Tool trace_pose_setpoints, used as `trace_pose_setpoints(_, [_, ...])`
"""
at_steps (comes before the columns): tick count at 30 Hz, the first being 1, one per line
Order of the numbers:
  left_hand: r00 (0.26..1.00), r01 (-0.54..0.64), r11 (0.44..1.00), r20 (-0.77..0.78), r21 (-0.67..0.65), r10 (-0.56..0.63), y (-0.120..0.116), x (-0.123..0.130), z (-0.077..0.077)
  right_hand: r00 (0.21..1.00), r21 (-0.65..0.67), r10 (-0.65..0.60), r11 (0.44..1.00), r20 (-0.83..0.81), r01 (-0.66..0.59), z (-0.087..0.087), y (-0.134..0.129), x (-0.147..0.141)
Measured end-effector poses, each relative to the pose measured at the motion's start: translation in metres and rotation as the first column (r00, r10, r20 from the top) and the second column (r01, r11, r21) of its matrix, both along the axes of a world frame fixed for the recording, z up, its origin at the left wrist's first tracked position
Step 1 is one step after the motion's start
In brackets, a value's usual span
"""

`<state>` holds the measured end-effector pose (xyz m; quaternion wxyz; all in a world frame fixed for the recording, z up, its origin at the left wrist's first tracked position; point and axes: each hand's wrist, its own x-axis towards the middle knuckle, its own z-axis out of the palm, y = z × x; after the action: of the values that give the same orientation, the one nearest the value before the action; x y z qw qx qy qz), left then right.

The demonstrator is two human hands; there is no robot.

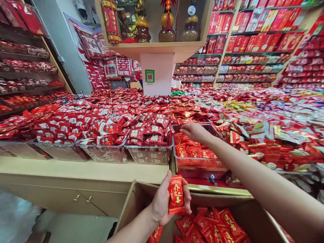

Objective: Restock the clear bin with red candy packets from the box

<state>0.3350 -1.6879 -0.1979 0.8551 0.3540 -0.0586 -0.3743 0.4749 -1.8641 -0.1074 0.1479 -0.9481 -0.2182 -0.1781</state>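
Observation:
My left hand (162,202) is closed around a red candy packet (176,195) with gold lettering, held over an open cardboard box (129,206). Inside that box lie more loose red packets (215,224) of the same look. Farther forward, my right hand (196,132) reaches over a clear plastic bin (199,163) where similar red packets (193,152) stand in rows. Its fingers are bent together near the bin's back part; whether anything is between them is hidden.
Clear bins heaped with red packets (149,153) line the wooden counter (101,172) to the left. Piles of wrapped sweets (265,141) spread to the right. A white pillar (158,77) carries an overhanging display shelf (157,49). Cabinet doors (76,199) are below.

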Motion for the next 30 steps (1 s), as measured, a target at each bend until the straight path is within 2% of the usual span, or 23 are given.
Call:
trace_pose_setpoints(3, [0.999,-0.033,0.999,0.008,-0.024,0.033,0.002,0.0,0.002,0.998,0.233,0.006,0.972,0.063,-0.021,0.01,0.015,-0.057])
trace_pose_setpoints(5, [0.999,-0.045,0.999,0.027,-0.022,0.045,0.0,-0.003,0.004,0.995,0.339,0.041,0.941,-0.093,-0.007,0.003,0.026,-0.104])
trace_pose_setpoints(7, [0.998,-0.033,0.999,0.055,0.0,0.033,-0.003,-0.008,0.004,0.965,0.469,0.069,0.881,-0.254,0.06,-0.014,0.034,-0.145])
trace_pose_setpoints(9, [0.995,-0.005,0.999,0.095,0.036,0.001,-0.007,-0.014,0.003,0.848,0.608,0.256,0.788,-0.465,0.095,-0.032,0.037,-0.171])
trace_pose_setpoints(11, [0.985,0.015,0.997,0.171,0.076,-0.028,-0.012,-0.02,0.0,0.695,0.717,0.442,0.68,-0.568,0.153,-0.046,0.036,-0.183])
trace_pose_setpoints(12, [0.976,0.023,0.996,0.215,0.088,-0.042,-0.014,-0.022,-0.002,0.646,0.756,0.5,0.627,-0.577,0.189,-0.051,0.035,-0.185])
trace_pose_setpoints(15, [0.944,0.023,0.995,0.325,0.097,-0.053,-0.018,-0.027,-0.005,0.629,0.818,0.546,0.499,-0.553,0.286,-0.059,0.033,-0.186])
trace_pose_setpoints(17, [0.939,-0.008,0.996,0.344,0.087,-0.022,-0.019,-0.027,-0.005,0.639,0.826,0.537,0.457,-0.551,0.329,-0.063,0.033,-0.187])
trace_pose_setpoints(19, [0.94,0.003,0.996,0.34,0.088,-0.033,-0.017,-0.027,-0.004,0.675,0.819,0.488,0.466,-0.553,0.334,-0.063,0.03,-0.187])
trace_pose_setpoints(20, [0.937,0.033,0.995,0.343,0.091,-0.062,-0.016,-0.027,-0.005,0.721,0.817,0.434,0.479,-0.54,0.323,-0.06,0.027,-0.186])
trace_pose_setpoints(23, [0.914,0.066,0.987,0.388,0.149,-0.12,-0.014,-0.026,-0.007,0.913,0.806,0.118,0.524,-0.391,0.277,-0.037,0.009,-0.164])
trace_pose_setpoints(25, [0.899,0.001,0.972,0.426,0.237,-0.105,-0.013,-0.024,-0.008,0.965,0.789,-0.095,0.559,-0.245,0.255,-0.017,-0.004,-0.136])
trace_pose_setpoints(27, [0.894,-0.043,0.941,0.434,0.336,-0.115,-0.014,-0.023,-0.008,0.968,0.751,-0.126,0.612,-0.219,0.249,-0.002,-0.012,-0.102])
trace_pose_setpoints(30, [0.879,-0.05,0.889,0.442,0.455,-0.177,-0.013,-0.021,-0.008,0.928,0.633,-0.039,0.72,-0.372,0.284,-0.001,-0.009,-0.057])
